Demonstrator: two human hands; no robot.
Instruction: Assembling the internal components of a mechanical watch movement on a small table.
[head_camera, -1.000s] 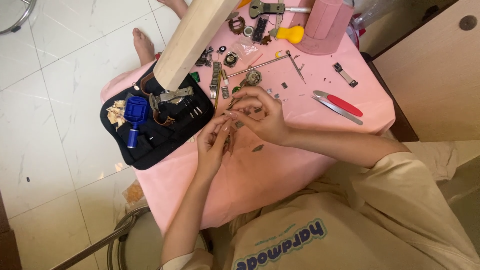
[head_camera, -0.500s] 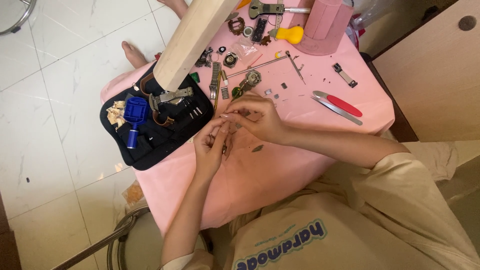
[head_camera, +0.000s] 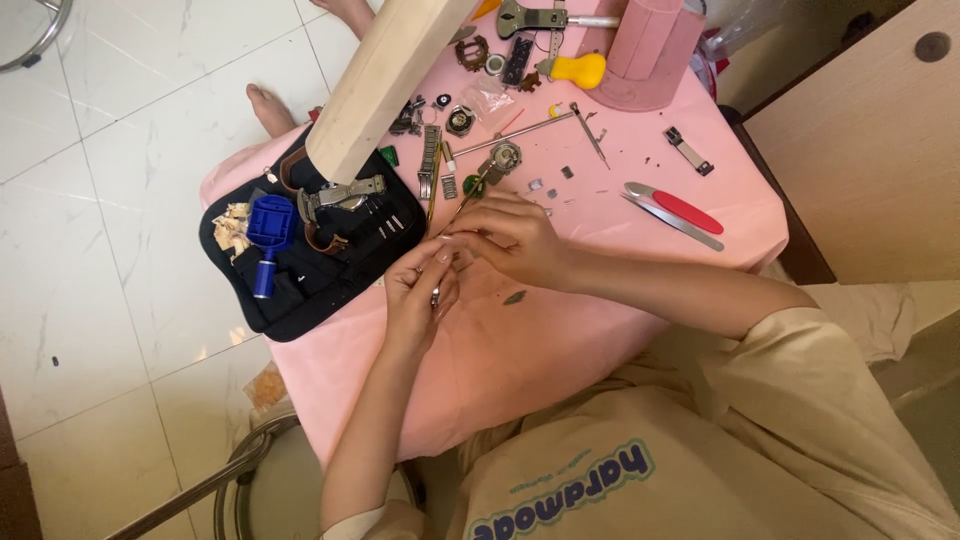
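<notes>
Item: small metal watch part (head_camera: 436, 296), pinched in my left hand (head_camera: 420, 290) over the pink tablecloth (head_camera: 560, 340). My right hand (head_camera: 505, 238) has drawn closer, fingertips clenched on a thin tool (head_camera: 462, 205); grip unchanged, work proceeding. Black tool case (head_camera: 300, 260) alongside.

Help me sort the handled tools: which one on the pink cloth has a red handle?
The flat knife-like tool with the red handle, right of the hands; the other handles are yellow and blue.

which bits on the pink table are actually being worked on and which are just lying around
In use: left hand, right hand, small metal piece pinched between them.

Lying about: black tool case, blue tool, red-handled knife, yellow handle, watch band.
</notes>
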